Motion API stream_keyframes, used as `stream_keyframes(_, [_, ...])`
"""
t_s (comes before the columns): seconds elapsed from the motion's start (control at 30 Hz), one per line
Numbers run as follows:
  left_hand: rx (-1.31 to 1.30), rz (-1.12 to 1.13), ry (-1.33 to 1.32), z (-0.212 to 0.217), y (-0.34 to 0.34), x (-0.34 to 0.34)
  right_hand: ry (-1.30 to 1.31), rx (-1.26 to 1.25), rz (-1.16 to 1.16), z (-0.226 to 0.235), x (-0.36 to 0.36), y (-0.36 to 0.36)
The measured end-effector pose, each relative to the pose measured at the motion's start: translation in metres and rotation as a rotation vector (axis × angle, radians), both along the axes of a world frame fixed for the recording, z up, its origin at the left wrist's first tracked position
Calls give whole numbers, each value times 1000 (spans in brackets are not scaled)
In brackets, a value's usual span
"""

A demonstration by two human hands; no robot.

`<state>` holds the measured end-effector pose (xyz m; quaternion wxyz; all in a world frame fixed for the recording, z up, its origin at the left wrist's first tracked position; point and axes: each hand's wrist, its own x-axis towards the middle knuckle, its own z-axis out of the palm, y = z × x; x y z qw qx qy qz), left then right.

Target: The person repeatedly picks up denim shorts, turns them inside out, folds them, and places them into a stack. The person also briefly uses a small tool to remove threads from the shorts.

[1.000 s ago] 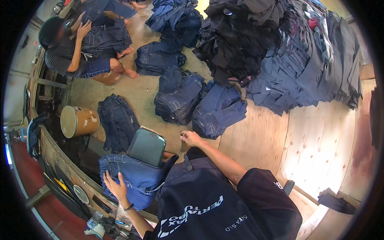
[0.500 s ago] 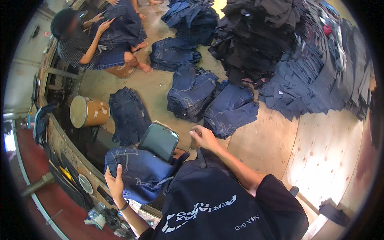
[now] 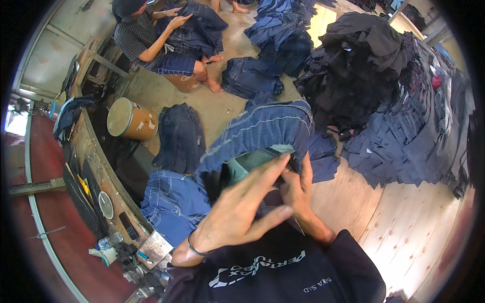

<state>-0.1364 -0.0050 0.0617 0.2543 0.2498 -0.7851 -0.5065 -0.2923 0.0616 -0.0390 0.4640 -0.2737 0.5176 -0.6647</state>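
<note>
Blue denim jeans (image 3: 262, 123) with pale stitching are raised in front of me, spread across my lap side. My right hand (image 3: 298, 189) is closed on their edge, fingers pinching the cloth. My left hand (image 3: 237, 212), with a dark band at the wrist, lies across the front with fingers stretched and thumb apart. Its fingertips meet the edge of the cloth close to the right hand. More blue denim (image 3: 174, 204) hangs beside my left forearm. A greenish surface shows under the raised cloth, partly hidden by my left hand.
Folded denim (image 3: 179, 136) lies on the floor beside a brown drum (image 3: 134, 120). A large heap of dark cloth pieces (image 3: 353, 76) rises at far right. At far left a seated person (image 3: 141, 40) handles denim. A wooden ledge (image 3: 108, 171) runs along my left.
Both hands have come together in front of me. The left hand has left the denim at the left; the right now grips raised denim. The view has shifted.
</note>
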Motion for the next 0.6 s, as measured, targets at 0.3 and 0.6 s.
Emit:
stream_keyframes(0.3, [-530,485,-534,-20,-38,-4,252,77,134,-30,-63,-15])
stream_keyframes(0.6, [-172,436,-160,-60,-3,-17,104,32,69,-48,-75,-17])
